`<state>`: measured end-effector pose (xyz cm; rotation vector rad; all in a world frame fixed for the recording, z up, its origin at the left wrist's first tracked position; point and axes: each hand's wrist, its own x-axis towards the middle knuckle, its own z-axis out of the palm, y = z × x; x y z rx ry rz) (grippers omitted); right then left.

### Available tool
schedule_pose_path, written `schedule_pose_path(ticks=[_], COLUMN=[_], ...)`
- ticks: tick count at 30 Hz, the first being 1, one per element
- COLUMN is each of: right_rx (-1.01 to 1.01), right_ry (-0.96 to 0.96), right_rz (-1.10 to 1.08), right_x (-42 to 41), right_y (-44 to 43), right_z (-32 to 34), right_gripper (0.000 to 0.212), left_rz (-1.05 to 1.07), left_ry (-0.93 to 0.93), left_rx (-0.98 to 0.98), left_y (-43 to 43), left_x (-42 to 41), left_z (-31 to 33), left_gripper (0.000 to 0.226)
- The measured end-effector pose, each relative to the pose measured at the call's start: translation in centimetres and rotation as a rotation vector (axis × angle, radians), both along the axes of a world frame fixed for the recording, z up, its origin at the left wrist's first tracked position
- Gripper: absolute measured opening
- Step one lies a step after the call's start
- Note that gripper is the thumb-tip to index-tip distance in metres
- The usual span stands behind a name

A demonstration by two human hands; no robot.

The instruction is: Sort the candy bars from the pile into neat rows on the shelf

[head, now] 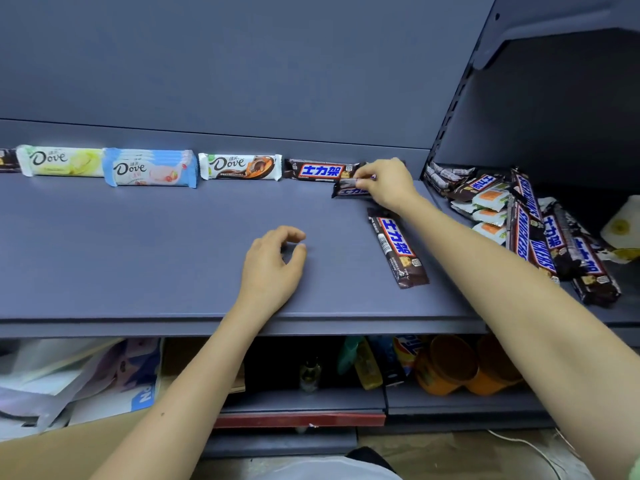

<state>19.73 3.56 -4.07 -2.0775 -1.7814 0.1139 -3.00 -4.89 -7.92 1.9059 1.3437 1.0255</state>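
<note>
Grey-blue metal shelving is filling the frame, with the main shelf (138,244) running across the middle and a back panel rising behind it. Along the shelf's rear edge a row is sitting: at the far left a dark wrapper cut off by the frame edge, then a pale green Dove bar (60,161), a light blue Dove stack (150,168) several bars deep, a white and brown Dove bar (240,167), and a brown Snickers bar (320,170) printed with blue Chinese characters on white.

Right of centre, the right hand (388,183) is reaching in from the lower right and pinching the end of another brown Snickers bar (349,191) between thumb and fingertips, holding it just in front of the row's last bar. Below it a third Snickers bar (398,247) is lying on the shelf, angled toward the front edge.

Centre frame, the left hand (273,261) is resting on the shelf with fingers loosely curled and holding nothing.

At the right side the pile (519,216) is lying jumbled on the neighbouring shelf: brown wrappers reading SNICKERS or the Chinese name, plus white and orange wrappers whose writing is too small to read.

Across the bottom, a lower shelf is holding orange cups (460,365) and blurred packages.
</note>
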Motion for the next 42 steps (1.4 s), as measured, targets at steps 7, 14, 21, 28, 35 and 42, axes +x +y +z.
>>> schedule_pose_path(ticks=[7, 14, 21, 28, 35, 42], right_rx=[-0.083, -0.072, -0.001, 0.077, -0.168, -0.435], right_ry=[-0.046, -0.103, -0.161, -0.014, -0.030, -0.118], right_rz=[-0.130, -0.146, -0.140, -0.151, -0.079, -0.072], right_x=[3.7, 3.9, 3.8, 3.3, 1.4, -0.5], right_y=[1.5, 2.0, 2.2, 1.5, -3.2, -8.3], right_z=[1.1, 1.5, 0.2, -0.4, 1.6, 1.3], right_gripper=[0.023, 0.020, 0.020, 0.035, 0.048, 0.082], left_rz=[0.002, 0.011, 0.015, 0.014, 0.006, -0.028], left_ry=[0.063, -0.025, -0.043, -0.047, -0.008, -0.006], left_rx=[0.057, 0.000, -0.021, -0.055, -0.044, -0.087], left_y=[0.0, 0.1, 0.1, 0.0, 0.1, 0.3], left_x=[-0.2, -0.2, -0.3, -0.3, -0.2, 0.1], left_z=[-0.3, -0.2, -0.1, 0.0, -0.1, 0.1], left_gripper=[0.011, 0.013, 0.016, 0.018, 0.014, 0.013])
